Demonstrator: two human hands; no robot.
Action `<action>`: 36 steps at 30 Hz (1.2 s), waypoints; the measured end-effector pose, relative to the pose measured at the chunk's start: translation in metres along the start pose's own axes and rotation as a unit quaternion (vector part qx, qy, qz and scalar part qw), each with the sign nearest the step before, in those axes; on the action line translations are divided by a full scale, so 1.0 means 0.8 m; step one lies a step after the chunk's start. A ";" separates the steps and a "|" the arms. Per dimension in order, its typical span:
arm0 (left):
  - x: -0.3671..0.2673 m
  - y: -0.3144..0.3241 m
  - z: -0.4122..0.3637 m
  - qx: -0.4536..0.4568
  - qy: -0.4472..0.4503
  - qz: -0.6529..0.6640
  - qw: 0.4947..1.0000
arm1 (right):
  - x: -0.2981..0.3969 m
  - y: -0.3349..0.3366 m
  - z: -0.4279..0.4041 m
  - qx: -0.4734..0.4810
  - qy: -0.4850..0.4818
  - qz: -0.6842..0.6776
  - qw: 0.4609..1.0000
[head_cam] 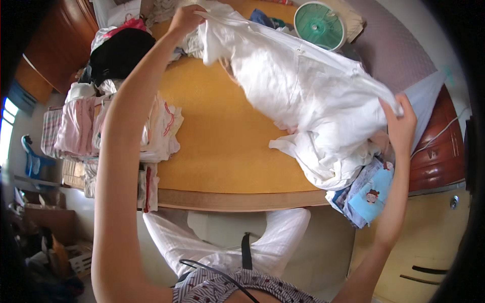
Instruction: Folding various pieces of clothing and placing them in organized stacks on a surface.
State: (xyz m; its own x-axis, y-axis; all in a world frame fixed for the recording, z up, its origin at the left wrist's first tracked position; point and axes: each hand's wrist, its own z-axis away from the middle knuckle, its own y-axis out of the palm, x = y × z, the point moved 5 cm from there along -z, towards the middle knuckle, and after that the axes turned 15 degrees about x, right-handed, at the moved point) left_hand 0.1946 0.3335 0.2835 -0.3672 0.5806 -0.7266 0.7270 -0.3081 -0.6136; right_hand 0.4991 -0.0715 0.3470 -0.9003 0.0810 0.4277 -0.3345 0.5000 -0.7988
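Note:
A large white cloth garment (265, 68) with what looks like a front placket along its upper edge hangs stretched between my hands. My left hand (188, 19) pinches its far left end, over the back of the wooden table (212, 151). At the right, my right hand (401, 113) grips the other end, raised above the table's right side. The garment's lower part rests against a crumpled heap of white clothes (329, 163). Just under my right forearm lies a folded light-blue cloth with cartoon figures (373, 193), at the table's front right edge.
Stacks of folded clothes (75, 125) line the table's left side, partly behind my left arm. Behind them sits a black cloth bundle (117, 55). A green and white round fan (320, 25) stands at the back, and a white cable (439, 134) runs over red-brown wooden furniture at the right.

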 end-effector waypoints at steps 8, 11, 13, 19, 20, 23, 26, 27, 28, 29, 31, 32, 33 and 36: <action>0.145 0.055 0.068 0.209 0.122 -0.504 0.829 | 0.086 0.244 0.187 0.270 -0.062 -0.137 0.951; 0.212 0.097 0.128 0.234 -0.112 -0.462 0.848 | 0.126 0.340 0.241 0.341 -0.024 -0.215 0.915; 0.220 0.127 0.175 0.285 -0.159 -0.495 0.806 | 0.139 0.399 0.280 0.391 -0.003 -0.255 0.884; 0.145 0.217 0.385 0.429 0.095 -0.372 0.818 | 0.166 0.439 0.329 0.432 0.015 -0.261 0.863; 0.121 0.227 0.444 0.380 0.197 -0.321 0.845 | 0.168 0.440 0.330 0.435 0.015 -0.263 0.861; 0.004 0.246 0.505 0.504 0.082 -0.202 0.836 | 0.159 0.429 0.325 0.381 0.045 -0.299 0.874; 0.005 0.278 0.551 0.405 0.091 -0.161 0.896 | 0.159 0.426 0.332 0.464 0.038 -0.288 0.837; 0.010 0.282 0.557 0.344 0.076 -0.130 0.927 | 0.151 0.425 0.338 0.465 0.036 -0.287 0.836; 0.010 0.282 0.561 0.297 0.085 -0.113 0.944 | 0.141 0.422 0.345 0.461 0.052 -0.331 0.822; 0.013 0.283 0.568 0.295 0.084 -0.113 0.945 | 0.128 0.421 0.351 0.455 0.069 -0.375 0.805; 0.015 0.285 0.577 0.313 0.074 -0.107 0.941 | 0.083 0.419 0.343 0.406 0.102 -0.366 0.832; 0.017 0.286 0.581 0.312 0.071 -0.108 0.941 | 0.063 0.419 0.327 0.346 0.114 -0.351 0.862; 0.020 0.285 0.586 0.296 0.064 -0.115 0.946 | 0.052 0.420 0.305 0.312 0.106 -0.341 0.880; 0.019 0.285 0.595 0.272 0.035 -0.107 0.956 | 0.047 0.436 0.233 0.253 0.068 -0.302 0.917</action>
State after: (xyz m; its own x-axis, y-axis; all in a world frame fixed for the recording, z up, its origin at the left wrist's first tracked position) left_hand 0.0786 -0.0867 -0.0146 -0.4203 0.7176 -0.5553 0.2239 -0.5111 -0.8299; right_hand 0.2965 -0.0545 0.0055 -0.4773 0.0447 0.8776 -0.8776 0.0275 -0.4787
